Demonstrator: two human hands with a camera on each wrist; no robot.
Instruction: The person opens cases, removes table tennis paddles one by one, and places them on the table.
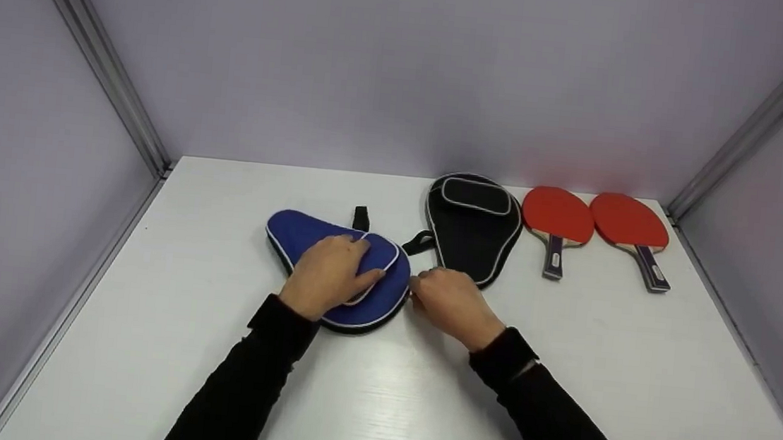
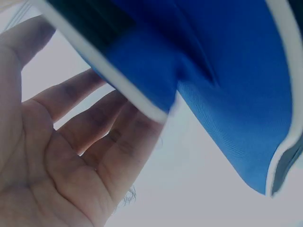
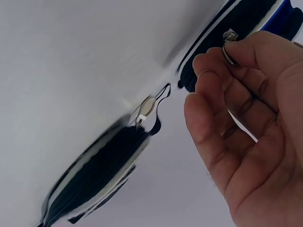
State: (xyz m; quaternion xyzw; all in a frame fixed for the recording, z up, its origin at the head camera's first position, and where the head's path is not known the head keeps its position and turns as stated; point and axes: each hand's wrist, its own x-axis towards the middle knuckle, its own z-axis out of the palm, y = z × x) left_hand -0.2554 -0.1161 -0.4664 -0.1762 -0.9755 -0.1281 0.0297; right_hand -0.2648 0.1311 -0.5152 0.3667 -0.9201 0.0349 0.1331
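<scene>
A blue table tennis bat case (image 1: 298, 229) with white piping lies on the white table, its narrow end toward the back left. My left hand (image 1: 330, 271) rests across its front pocket (image 1: 382, 251). In the left wrist view its fingers (image 2: 118, 156) stretch out to the pocket's white-edged border. My right hand (image 1: 451, 303) is at the case's right edge. Its thumb and forefinger pinch a small metal zipper pull (image 3: 230, 35) on the black side band, as the right wrist view shows.
Behind my right hand lies a black bat case (image 1: 468, 237) with a black loop (image 1: 420, 242) and its own zipper pull (image 3: 147, 106). Two red table tennis bats, one (image 1: 558, 213) beside the other (image 1: 629, 219), lie at the back right. Pale walls surround the table.
</scene>
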